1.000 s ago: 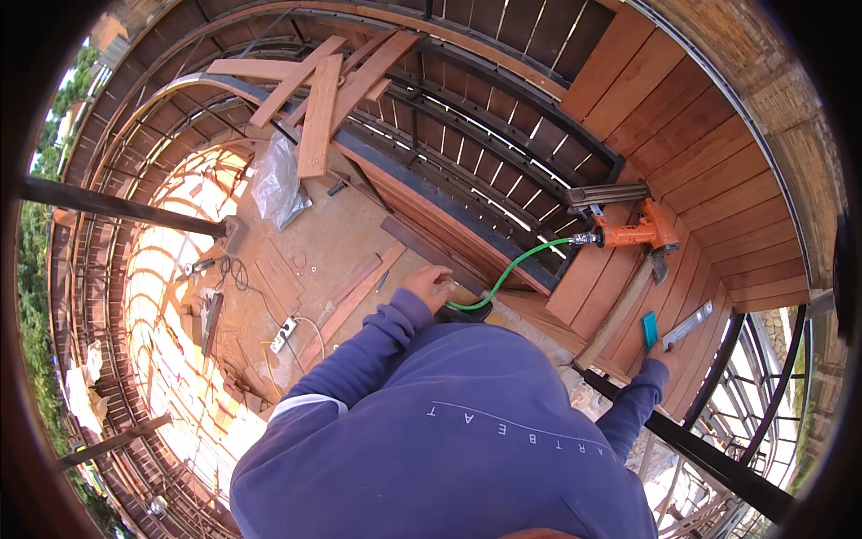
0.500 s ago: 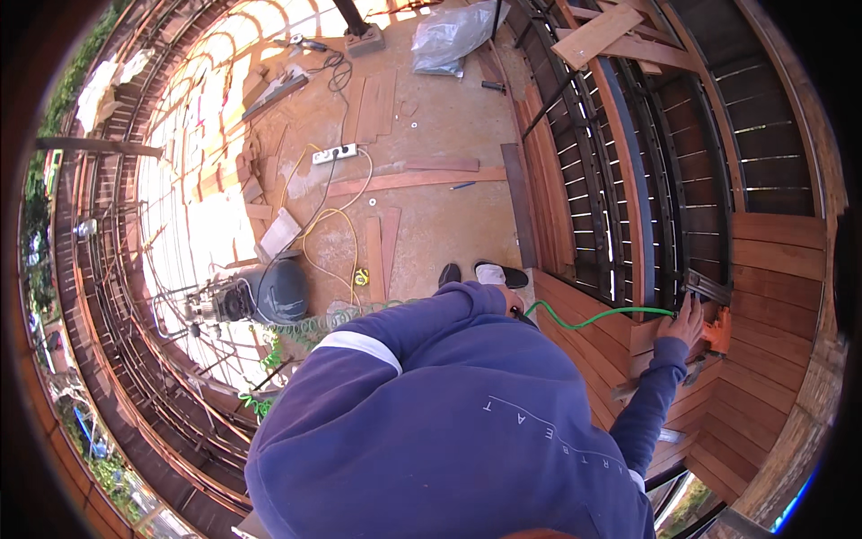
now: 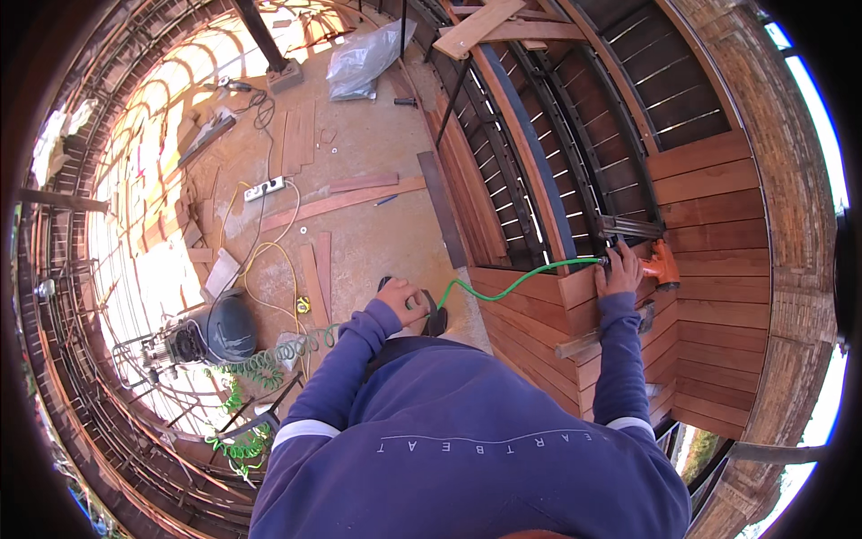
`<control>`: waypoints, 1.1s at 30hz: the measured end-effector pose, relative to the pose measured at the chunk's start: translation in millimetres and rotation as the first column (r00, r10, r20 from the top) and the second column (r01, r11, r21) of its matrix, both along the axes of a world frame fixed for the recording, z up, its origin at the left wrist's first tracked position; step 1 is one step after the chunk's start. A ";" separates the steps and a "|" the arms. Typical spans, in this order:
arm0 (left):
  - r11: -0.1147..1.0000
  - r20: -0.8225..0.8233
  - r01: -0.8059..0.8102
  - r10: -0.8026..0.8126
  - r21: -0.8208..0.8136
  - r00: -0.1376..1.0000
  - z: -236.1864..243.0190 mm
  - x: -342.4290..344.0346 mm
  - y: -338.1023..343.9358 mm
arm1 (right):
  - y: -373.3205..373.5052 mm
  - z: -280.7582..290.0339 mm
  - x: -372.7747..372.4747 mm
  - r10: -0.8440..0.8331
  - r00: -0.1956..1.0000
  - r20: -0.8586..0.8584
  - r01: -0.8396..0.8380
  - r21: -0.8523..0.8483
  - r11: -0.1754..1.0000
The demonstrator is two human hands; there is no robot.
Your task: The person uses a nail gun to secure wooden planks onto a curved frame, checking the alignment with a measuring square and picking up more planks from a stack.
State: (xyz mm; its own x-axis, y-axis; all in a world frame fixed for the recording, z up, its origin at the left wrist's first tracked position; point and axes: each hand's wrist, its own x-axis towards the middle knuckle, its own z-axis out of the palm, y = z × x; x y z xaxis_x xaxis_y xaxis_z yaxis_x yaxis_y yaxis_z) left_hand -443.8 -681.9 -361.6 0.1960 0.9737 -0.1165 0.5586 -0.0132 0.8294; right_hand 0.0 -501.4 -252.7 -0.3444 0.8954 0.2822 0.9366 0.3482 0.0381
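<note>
and here's the right hand (image 3: 620, 271), fingers a little apart, laid over the hose end of the orange nail gun (image 3: 662, 263) and covering much of its handle; gripping or just resting, i can't tell. that forearm cuts across a length of wood (image 3: 579, 345), hiding its right part. over to the left, the left hand (image 3: 404, 301) has its fingers loosely bent near a dark shoe (image 3: 437, 321), palm out of sight, so no telling if it holds anything. the green hose (image 3: 512, 294) sags between the hands, its left end lost by that shoe. the gun? out right, at the corner of the reddish planking (image 3: 530, 331). its handle runs left to right, hose end pointing left, orange head at the right, grey magazine (image 3: 631, 227) along the far side.
</note>
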 end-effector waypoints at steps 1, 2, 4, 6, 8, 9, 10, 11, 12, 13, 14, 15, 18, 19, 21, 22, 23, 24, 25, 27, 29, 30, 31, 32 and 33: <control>1.000 -0.031 -0.010 0.010 0.002 0.999 6.4 2.6 1.4 | -2.9 2.1 -0.2 0.001 1.000 -0.004 -0.001 0.016 1.000; 0.999 -0.041 0.010 -0.008 0.050 0.999 5.6 9.5 2.8 | -2.3 2.7 -2.4 0.014 1.000 -0.012 -0.014 0.027 1.000; 0.990 -0.082 0.036 -0.025 0.135 0.996 1.4 17.5 2.6 | -2.2 2.6 -3.0 0.028 0.999 -0.035 -0.026 0.038 0.999; 0.997 -0.185 0.075 -0.067 0.036 0.980 -19.4 29.4 -7.6 | -1.9 3.4 -6.9 0.041 0.997 -0.062 -0.039 0.035 0.999; 0.998 -0.249 0.040 -0.025 0.055 0.968 -31.8 51.1 -19.3 | -1.8 4.3 -7.3 0.047 0.994 -0.095 -0.045 0.026 0.999; 0.998 -0.230 0.006 -0.021 -0.064 0.973 -35.1 63.6 -21.1 | -1.4 3.4 -9.4 0.067 0.991 -0.114 -0.065 0.020 0.998; 0.982 -0.210 -0.030 -0.010 -0.186 0.978 -35.9 75.9 -23.6 | -4.1 3.0 -7.9 0.052 0.993 -0.108 -0.050 0.025 0.998; 0.979 -0.225 -0.055 0.010 -0.197 0.974 -35.1 87.6 -26.6 | -5.4 0.7 -4.0 0.046 0.993 -0.110 -0.043 0.029 0.999; 0.974 -0.242 -0.088 0.036 -0.210 0.970 -34.3 99.1 -30.5 | -5.2 -3.9 -3.2 0.047 0.992 -0.115 -0.044 0.030 0.999; 0.966 -0.248 -0.106 0.045 -0.238 0.968 -31.9 109.4 -31.1 | -6.9 -5.4 -3.1 0.044 0.991 -0.125 -0.041 0.026 0.999; 0.957 -0.250 -0.126 0.059 -0.263 0.966 -30.0 115.7 -34.0 | -7.5 -5.5 -3.1 0.044 0.990 -0.131 -0.041 0.024 0.999; 0.958 -0.278 -0.120 0.045 -0.260 0.959 -30.0 119.8 -37.2 | -7.7 -4.7 -1.7 0.035 0.991 -0.131 -0.032 0.028 0.999; 0.953 -0.335 -0.114 0.014 -0.280 0.942 -31.6 122.5 -38.3 | -8.6 0.4 -3.2 0.034 0.995 -0.098 -0.033 0.016 0.999; 0.943 -0.343 -0.133 0.021 -0.305 0.939 -31.2 118.4 -37.5 | -10.7 2.9 -7.1 0.030 0.994 -0.101 -0.030 0.002 1.000; 0.934 -0.351 -0.113 -0.015 -0.340 0.936 -28.8 114.4 -26.1 | -9.9 2.9 -4.8 0.030 0.993 -0.118 -0.030 0.003 1.000; 0.932 -0.358 -0.088 -0.048 -0.353 0.933 -26.7 110.5 -21.1 | -10.0 1.3 -4.3 0.025 0.992 -0.127 -0.025 0.002 1.000; 0.931 -0.363 -0.063 -0.077 -0.360 0.929 -24.3 108.8 -15.4 | -9.6 0.2 -3.1 0.023 0.989 -0.145 -0.025 -0.009 1.000; 0.922 -0.358 -0.053 -0.096 -0.383 0.929 -23.5 108.4 -8.1 | -10.8 3.1 -2.1 0.018 0.988 -0.156 -0.021 -0.020 1.000; 0.912 -0.354 -0.040 -0.118 -0.408 0.928 -21.9 107.0 -1.3 | -10.7 7.8 -5.2 0.009 0.986 -0.168 -0.014 -0.031 0.999; 0.882 -0.352 -0.010 -0.177 -0.472 0.919 -20.4 108.6 12.3 | -11.2 14.1 -7.8 0.006 0.985 -0.175 -0.010 -0.021 1.000; 0.835 -0.373 0.006 -0.252 -0.549 0.893 -18.7 108.3 25.0 | -11.4 13.4 -6.3 0.008 0.981 -0.193 -0.011 -0.014 1.000; 0.813 -0.379 0.051 -0.325 -0.581 0.866 -16.6 107.2 34.0 | -11.1 12.2 -6.3 0.009 0.978 -0.206 -0.011 -0.013 1.000; 0.786 -0.384 0.092 -0.396 -0.611 0.834 -13.4 106.9 43.7 | -9.9 12.0 -6.5 0.011 0.976 -0.219 -0.011 -0.001 1.000; 0.754 -0.385 0.135 -0.470 -0.643 0.794 -10.3 107.4 54.0 | -9.3 11.6 -6.2 0.007 0.974 -0.228 -0.006 0.008 1.000; 0.748 -0.409 0.172 -0.523 -0.641 0.748 -2.1 109.9 62.7 | -8.6 10.8 -6.1 0.005 0.971 -0.239 -0.001 0.020 1.000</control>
State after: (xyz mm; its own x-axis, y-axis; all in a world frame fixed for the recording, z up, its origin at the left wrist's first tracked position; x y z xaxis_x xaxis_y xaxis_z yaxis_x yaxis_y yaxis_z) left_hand -333.9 -619.2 -363.7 0.2397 0.5784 -0.7797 0.9471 0.0372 0.3187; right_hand -6.1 -510.0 -241.9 -0.2674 0.8881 0.3740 0.9183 0.3525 -0.1805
